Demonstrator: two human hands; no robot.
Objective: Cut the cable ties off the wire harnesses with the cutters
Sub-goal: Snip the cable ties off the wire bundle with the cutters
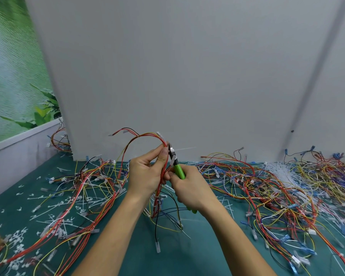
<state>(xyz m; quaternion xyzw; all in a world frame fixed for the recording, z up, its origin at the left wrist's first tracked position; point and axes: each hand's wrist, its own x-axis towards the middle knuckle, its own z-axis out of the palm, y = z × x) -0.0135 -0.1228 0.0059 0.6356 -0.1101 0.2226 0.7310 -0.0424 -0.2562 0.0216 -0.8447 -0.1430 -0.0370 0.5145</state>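
- Teal worktop [139,255] below the held harness [155,206], strewn with loose harnesses [267,186] and cut ties [18,240]; grey wall [187,76] behind.
- Your left hand [145,172]: grip clamped round that harness.
- Your right hand [193,190]: grip clamped on the green cutters [178,170], nose at the harness's white cable tie [172,150].

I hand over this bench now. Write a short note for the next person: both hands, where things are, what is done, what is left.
Left hand pinches the raised harness beside a white cable tie.
Right hand grips the green cutters, tips at that tie.
Done: many cut ties lie on the mat.
Left: this tie, then the ties on the heaped harnesses around.
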